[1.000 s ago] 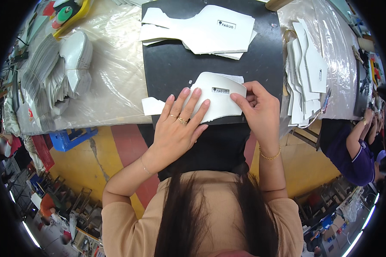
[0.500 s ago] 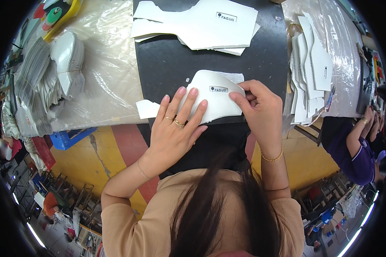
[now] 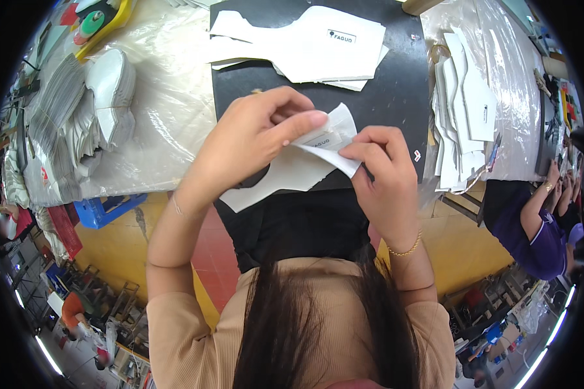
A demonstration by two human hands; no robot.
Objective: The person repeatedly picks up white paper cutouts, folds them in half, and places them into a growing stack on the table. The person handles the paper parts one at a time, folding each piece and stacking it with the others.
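Left hand (image 3: 263, 129) and right hand (image 3: 384, 172) at white piece (image 3: 282, 178)

Right thumb and fingers pinch the raised, bent right end. Left fingers are curled, thumb over the upturned part; whether they grip cannot be told. Piece sits at the near edge of the black mat (image 3: 396, 107). Farther back on the mat rests a stack of white cut pieces (image 3: 328, 55).

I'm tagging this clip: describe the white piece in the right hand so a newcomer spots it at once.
Find the black mat in the middle, then its near end. There the right hand pinches the white piece by its edge, the left hand close by. It curls upward, unlike the white stack lying flat farther up the mat.
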